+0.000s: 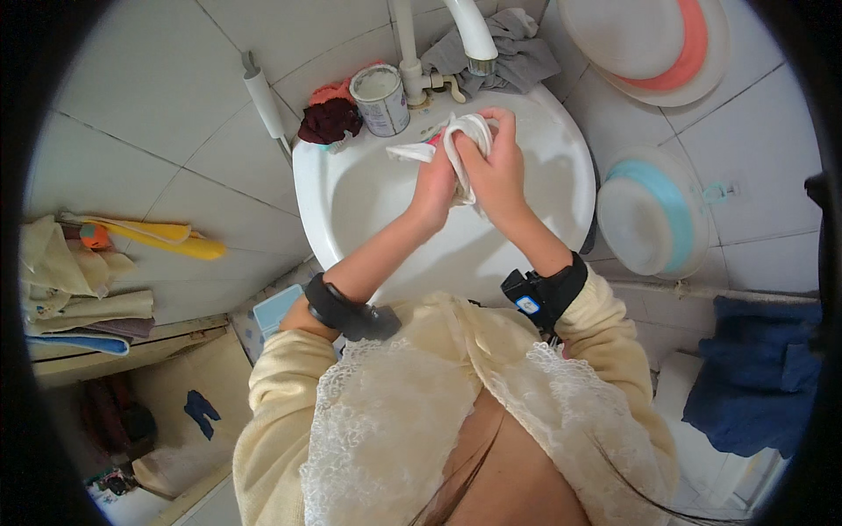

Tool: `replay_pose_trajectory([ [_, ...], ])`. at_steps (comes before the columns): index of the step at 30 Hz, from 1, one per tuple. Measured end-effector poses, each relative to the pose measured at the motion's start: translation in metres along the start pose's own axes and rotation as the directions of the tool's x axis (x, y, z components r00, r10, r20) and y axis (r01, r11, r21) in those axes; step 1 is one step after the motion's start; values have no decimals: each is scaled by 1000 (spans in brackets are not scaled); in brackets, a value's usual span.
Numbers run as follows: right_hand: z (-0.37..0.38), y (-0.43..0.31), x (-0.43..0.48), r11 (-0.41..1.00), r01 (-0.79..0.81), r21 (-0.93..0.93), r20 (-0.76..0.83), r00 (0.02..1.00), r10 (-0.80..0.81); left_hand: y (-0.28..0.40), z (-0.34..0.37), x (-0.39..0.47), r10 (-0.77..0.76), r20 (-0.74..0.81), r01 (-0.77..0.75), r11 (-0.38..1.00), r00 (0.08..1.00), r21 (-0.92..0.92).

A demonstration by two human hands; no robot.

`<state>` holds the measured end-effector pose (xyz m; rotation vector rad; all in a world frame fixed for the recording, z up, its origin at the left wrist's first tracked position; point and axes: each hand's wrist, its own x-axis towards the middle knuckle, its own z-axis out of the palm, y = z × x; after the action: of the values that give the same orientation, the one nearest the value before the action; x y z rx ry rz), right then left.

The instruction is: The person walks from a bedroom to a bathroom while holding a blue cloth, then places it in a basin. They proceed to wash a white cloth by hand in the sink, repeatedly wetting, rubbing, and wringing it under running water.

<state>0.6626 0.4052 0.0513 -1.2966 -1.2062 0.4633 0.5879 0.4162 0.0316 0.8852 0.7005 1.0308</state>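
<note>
Over the white washbasin (368,197), both of my hands grip a bunched white cloth (468,128). My left hand (434,181) holds it from the left and below, its fingers mostly hidden by the folds. From the other side my right hand (496,167) presses its thumb into the cloth, with the fingers curled over the top. One end of the cloth sticks out to the left, and a small pink patch shows beside it. The white faucet spout (479,39) hangs just above and behind my hands, with no water seen running from it.
On the basin's back ledge stand a paint-marked can (380,105), a dark red cloth (330,121) and a tap valve (450,85). A grey cloth (520,56) lies behind the spout. Plastic basins (635,223) hang on the right wall; a navy cloth (756,375) hangs lower right.
</note>
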Motion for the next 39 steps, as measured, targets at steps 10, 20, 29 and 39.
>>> replay_pose_trajectory([
  [10,16,-16,-8,998,21,58,39,999,-24,38,3,26,232,-373,-281,956,898,-81],
  [20,10,-14,23,997,31,67,36,999,-33,31,16,11,416,-304,-320,892,857,319],
  [29,13,-28,-2,916,-81,392,75,996,56,51,7,-6,530,-186,-398,786,827,472],
  [39,18,-37,7,992,42,119,-37,999,-38,36,15,-8,398,-410,-314,914,821,258],
])
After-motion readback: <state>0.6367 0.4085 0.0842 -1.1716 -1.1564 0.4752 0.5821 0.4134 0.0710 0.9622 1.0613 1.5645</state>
